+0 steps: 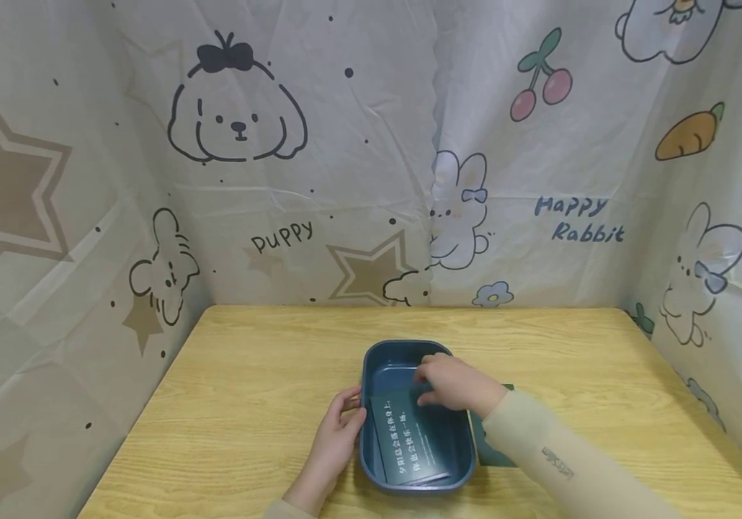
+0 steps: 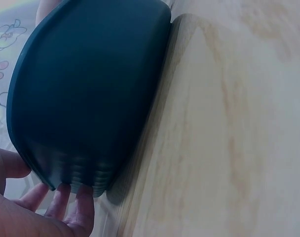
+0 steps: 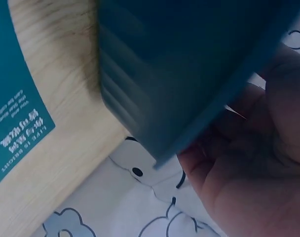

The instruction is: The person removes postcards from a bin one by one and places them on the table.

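Box (image 1: 397, 355), one: dark blue, deep-walled, with rounded corners and a lipped rim. It stood upright on the counter, near the person and a little right of the middle in the head view, with its long sides running away from the person.

Card (image 1: 403, 432), dark green, with white characters in two large lines and smaller print beside them. It lay inside the box, toward the near end and slightly askew; a pale edge showed under its near side.

Second card (image 1: 494, 448), green. It lay flat on the counter just right of the box, partly covered by the right sleeve (image 1: 559, 447) in the head view. The right wrist view showed white print near one end.

Left hand (image 1: 337, 427), one: clamped on the box at its left long side, thumb at the rim and fingers bent against the outer wall.

Right hand (image 1: 455, 382), one: reached over the right rim into the box, above the far part of the card. Fingers were bent, with thumb and forefinger apart; whether any fingertip touched the card could not be told.

Sleeve, right: pale cream, with small dark lettering.

Counter (image 1: 254, 404), one: yellow wood grain, rounded far corners.

Cloth (image 1: 371, 108), white: hung behind and to both sides, printed with a puppy, rabbits, stars, cherries and a carrot, and lettered "puppy" and "Happy Rabbit".
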Demonstrator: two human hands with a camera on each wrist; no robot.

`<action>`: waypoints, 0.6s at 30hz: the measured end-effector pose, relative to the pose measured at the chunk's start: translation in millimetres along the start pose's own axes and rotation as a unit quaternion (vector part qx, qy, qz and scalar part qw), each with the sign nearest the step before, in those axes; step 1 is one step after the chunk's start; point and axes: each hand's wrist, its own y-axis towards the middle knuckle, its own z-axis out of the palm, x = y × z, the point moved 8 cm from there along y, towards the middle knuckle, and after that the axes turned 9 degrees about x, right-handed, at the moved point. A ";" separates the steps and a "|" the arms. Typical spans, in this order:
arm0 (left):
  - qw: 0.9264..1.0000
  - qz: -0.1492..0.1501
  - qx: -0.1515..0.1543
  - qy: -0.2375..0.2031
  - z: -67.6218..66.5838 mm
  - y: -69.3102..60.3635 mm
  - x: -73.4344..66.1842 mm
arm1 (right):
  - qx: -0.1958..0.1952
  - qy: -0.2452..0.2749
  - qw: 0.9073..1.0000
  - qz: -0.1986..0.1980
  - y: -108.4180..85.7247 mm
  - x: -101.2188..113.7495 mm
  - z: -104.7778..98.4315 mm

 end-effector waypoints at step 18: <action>1.000 0.006 -0.008 0.003 -0.3 -1.7 -1.5 | 0.022 -0.019 0.999 0.041 14.7 1.9 19.6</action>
